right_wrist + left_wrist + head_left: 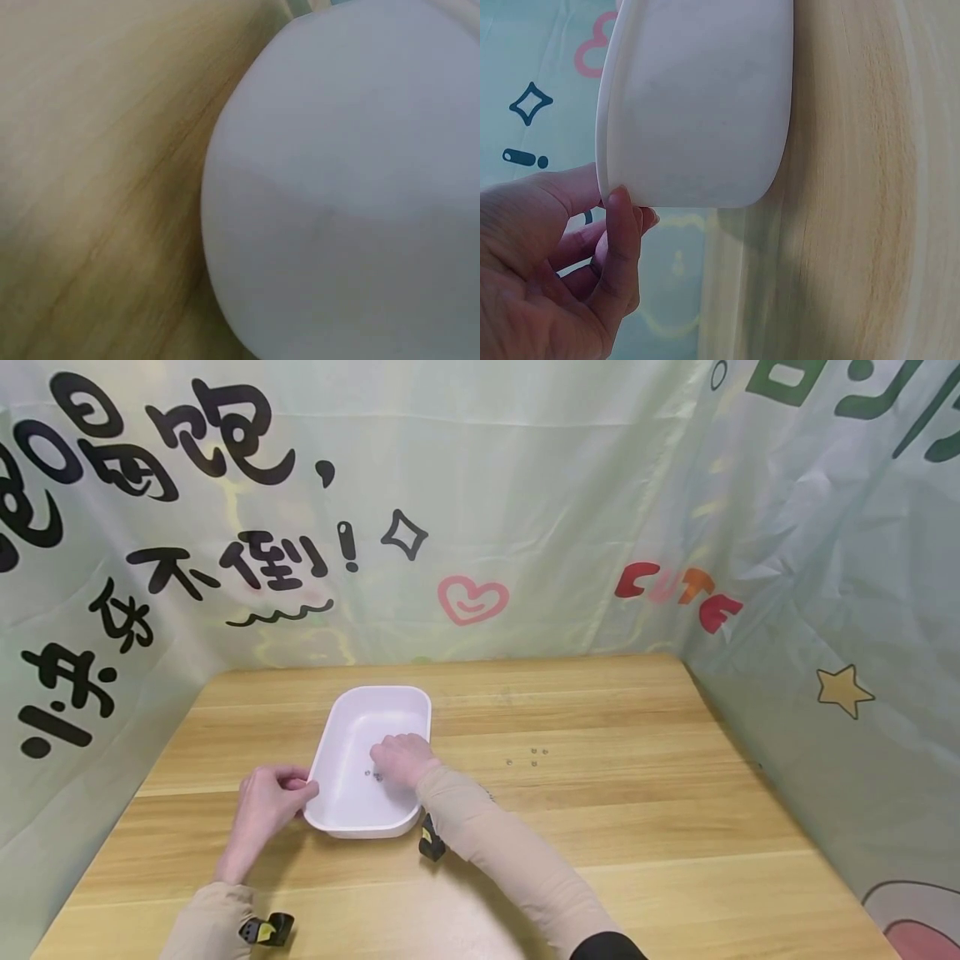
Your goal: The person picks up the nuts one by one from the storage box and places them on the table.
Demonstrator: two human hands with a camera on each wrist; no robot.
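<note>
1. White tray (pixel 360 802): rests on the wooden bench (pixel 675 827), opening upward. Its long sides run from near the back edge of the bench toward the near edge. It sits closer to the left edge than to the right edge.
2. Left hand (pixel 273 797): pinches the tray rim between thumb and fingers. The grip point is on the left long side, beside the tray's near left corner. The left wrist view shows the same pinch.
3. Right hand (pixel 405 758): reaches across the right long side and is positioned over the tray interior. The fingertips are hidden; whether they are apart, together or clamped on a part cannot be told.
4. Tray contents (pixel 377 777): a few small pieces lie on the tray floor, just beside the right hand. They are too small to identify.
5. Loose pieces (pixel 534 764): four lie on the bench, right of the tray and nearer to it than to the right edge. They are closer to the back edge than to the near edge.
6. Sleeves (pixel 517 868): beige, one on each forearm. A black device (pixel 268 930) shows at the left cuff.
7. Printed sheet (pixel 540 485): hangs beyond the back edge, with black lettering and a pink heart (pixel 472 601).
</note>
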